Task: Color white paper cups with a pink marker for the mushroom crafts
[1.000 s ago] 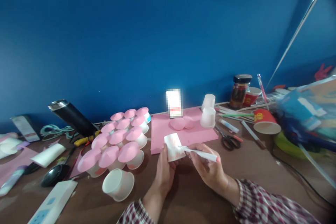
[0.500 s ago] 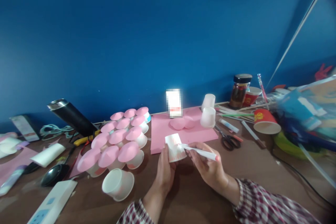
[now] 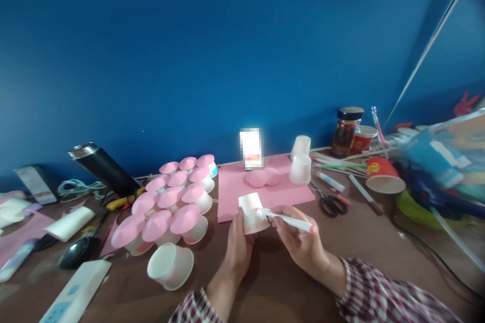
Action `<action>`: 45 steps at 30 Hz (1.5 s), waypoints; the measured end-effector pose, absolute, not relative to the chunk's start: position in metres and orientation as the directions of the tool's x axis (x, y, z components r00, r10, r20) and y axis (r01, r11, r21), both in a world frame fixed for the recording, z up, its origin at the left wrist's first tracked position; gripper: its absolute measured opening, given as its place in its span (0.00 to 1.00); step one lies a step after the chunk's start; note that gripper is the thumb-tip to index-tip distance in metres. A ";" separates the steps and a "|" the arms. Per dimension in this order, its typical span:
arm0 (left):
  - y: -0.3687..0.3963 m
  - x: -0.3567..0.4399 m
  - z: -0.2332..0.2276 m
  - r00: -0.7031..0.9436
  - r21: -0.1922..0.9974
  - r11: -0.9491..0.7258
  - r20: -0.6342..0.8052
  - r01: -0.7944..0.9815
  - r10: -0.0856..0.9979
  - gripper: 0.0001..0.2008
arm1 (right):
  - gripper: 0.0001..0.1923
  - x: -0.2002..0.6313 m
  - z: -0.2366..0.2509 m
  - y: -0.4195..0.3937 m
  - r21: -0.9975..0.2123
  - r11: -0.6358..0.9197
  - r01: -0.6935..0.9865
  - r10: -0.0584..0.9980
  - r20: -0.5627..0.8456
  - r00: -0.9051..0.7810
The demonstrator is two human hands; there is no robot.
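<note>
A small white paper cup (image 3: 253,213) with reddish marks is held above the brown table (image 3: 364,242), just before the pink sheet (image 3: 261,187). The left hand (image 3: 238,250) wraps its fingers around the cup from below, while the right hand (image 3: 301,245) pinches a white marker (image 3: 287,220) whose tip touches the cup's side. Left of them stand pink-topped cups (image 3: 170,202) and an overturned white cup (image 3: 170,266); scissors (image 3: 330,203) lie to the right.

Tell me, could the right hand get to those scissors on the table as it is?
Probably yes. The scissors lie on bare table just beyond the right hand, nothing between. But that hand already holds a marker against the paper cup.
</note>
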State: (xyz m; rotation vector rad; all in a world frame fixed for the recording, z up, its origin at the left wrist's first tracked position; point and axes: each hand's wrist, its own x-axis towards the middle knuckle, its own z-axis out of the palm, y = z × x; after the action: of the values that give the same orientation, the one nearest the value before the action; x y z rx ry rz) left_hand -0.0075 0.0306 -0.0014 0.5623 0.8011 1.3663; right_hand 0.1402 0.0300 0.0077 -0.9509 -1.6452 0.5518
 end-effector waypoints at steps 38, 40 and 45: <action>0.029 -0.007 0.001 -0.095 0.761 0.103 -0.211 -0.640 0.973 0.19 | 0.04 0.139 0.023 0.025 -0.630 0.687 0.361 0.707 0.695 -0.133; 0.029 -0.007 0.001 -0.081 0.759 0.097 -0.194 -0.644 0.978 0.20 | 0.04 0.139 0.023 0.025 -0.633 0.682 0.365 0.712 0.690 -0.134; 0.028 -0.007 0.002 -0.090 0.762 0.101 -0.204 -0.639 0.975 0.20 | 0.05 0.139 0.022 0.026 -0.649 0.664 0.372 0.728 0.675 -0.122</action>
State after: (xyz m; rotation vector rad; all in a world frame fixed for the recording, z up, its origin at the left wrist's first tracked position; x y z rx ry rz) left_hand -0.0071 0.0282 0.0021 0.5045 0.8669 1.4452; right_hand 0.1395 0.0262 0.0222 -0.8919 -1.7337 0.3867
